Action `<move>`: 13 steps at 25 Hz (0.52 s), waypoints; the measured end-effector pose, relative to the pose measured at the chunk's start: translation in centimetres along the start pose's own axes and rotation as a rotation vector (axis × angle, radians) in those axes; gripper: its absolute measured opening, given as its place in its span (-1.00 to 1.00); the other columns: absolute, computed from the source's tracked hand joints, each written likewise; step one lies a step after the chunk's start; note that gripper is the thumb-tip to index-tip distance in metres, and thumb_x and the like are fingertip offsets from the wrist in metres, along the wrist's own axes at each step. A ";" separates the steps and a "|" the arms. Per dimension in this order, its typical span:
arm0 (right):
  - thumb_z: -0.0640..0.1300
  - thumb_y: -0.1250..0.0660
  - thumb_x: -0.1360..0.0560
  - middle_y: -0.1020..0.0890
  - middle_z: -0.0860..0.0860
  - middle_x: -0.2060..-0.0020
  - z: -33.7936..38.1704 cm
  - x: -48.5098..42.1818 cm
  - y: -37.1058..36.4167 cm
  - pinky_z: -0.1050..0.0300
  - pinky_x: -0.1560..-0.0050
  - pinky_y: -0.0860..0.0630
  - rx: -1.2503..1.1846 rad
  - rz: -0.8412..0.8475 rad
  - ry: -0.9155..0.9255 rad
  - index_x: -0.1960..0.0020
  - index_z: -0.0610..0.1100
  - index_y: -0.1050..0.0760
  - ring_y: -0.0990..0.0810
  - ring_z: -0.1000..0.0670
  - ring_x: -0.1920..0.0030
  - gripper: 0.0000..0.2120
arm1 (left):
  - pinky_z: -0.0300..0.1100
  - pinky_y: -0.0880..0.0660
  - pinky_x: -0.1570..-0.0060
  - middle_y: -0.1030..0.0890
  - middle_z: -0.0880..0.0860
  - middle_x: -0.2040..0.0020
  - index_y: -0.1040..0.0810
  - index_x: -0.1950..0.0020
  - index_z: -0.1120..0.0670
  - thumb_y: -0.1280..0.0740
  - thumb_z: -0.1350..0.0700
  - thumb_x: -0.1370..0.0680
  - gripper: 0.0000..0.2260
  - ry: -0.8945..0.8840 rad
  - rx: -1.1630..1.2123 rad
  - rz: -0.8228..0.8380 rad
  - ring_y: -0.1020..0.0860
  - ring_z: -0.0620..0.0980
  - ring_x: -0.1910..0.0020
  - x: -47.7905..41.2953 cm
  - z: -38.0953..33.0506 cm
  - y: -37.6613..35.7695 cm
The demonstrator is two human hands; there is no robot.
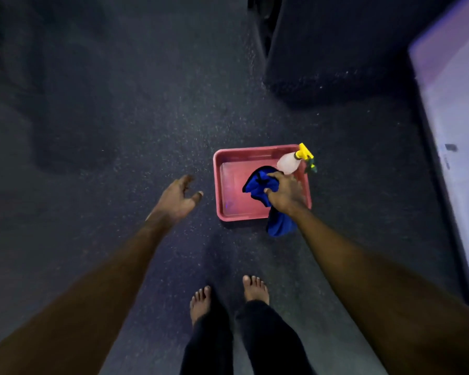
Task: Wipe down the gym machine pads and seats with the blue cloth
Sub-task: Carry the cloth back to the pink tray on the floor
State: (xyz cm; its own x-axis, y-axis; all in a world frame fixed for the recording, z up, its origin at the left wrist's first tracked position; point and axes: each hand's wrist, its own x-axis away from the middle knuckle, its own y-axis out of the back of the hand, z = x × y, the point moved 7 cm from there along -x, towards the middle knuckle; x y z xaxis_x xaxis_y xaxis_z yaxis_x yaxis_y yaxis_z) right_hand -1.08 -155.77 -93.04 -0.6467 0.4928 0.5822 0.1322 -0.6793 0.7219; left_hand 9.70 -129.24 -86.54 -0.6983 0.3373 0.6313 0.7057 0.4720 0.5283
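Observation:
A pink plastic tray (229,163) sits on the dark speckled floor in front of me. The blue cloth (257,185) lies bunched in its right half, with one end hanging below my wrist over the near rim. My right hand (286,193) grips the cloth, fingers curled round it. A clear spray bottle (290,162) with a yellow trigger head leans in the tray's far right corner, just beyond that hand. My left hand (178,197) hovers over the floor left of the tray, fingers loosely spread and holding nothing.
My bare feet (201,303) stand on the floor just behind the tray. A large dark machine base (336,50) rises at the far right. A pale lit panel (455,104) runs along the right edge.

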 end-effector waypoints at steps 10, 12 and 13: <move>-0.01 -0.35 -0.58 -0.23 -0.10 -0.54 -2.7 -11.6 -14.7 -0.33 -0.45 -0.25 0.122 0.087 0.087 -0.52 0.10 -0.35 -0.20 -0.19 -0.53 -0.47 | -0.04 -0.40 -0.33 -0.42 0.12 -0.50 -0.31 -0.56 0.03 -0.34 0.02 -0.64 -0.50 -0.057 -0.032 0.031 -0.44 0.08 -0.40 -11.9 10.8 -5.1; -0.05 -0.36 -0.56 -0.24 -0.12 -0.54 -2.1 -9.5 -14.3 -0.29 -0.46 -0.28 0.036 0.089 0.114 -0.52 0.02 -0.35 -0.23 -0.17 -0.54 -0.46 | -0.03 -0.41 -0.32 -0.42 0.13 -0.49 -0.31 -0.56 0.02 -0.33 0.01 -0.65 -0.51 -0.053 -0.017 0.042 -0.44 0.09 -0.40 -10.3 10.4 -3.9; -0.06 -0.37 -0.56 -0.27 -0.13 -0.53 -1.9 -8.4 -13.2 -0.22 -0.47 -0.30 -0.008 0.090 0.108 -0.52 -0.03 -0.35 -0.26 -0.17 -0.52 -0.45 | -0.04 -0.41 -0.30 -0.42 0.13 -0.49 -0.32 -0.56 0.02 -0.33 0.01 -0.65 -0.51 -0.057 -0.023 0.028 -0.44 0.09 -0.40 -9.1 9.6 -2.6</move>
State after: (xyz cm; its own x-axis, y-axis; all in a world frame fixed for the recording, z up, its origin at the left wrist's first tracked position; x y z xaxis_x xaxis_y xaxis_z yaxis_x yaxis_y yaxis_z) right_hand 1.19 -151.92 -108.17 -0.7100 0.3686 0.6000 0.1873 -0.7225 0.6655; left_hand 13.11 -125.77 -99.10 -0.6838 0.3959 0.6129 0.7269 0.4431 0.5246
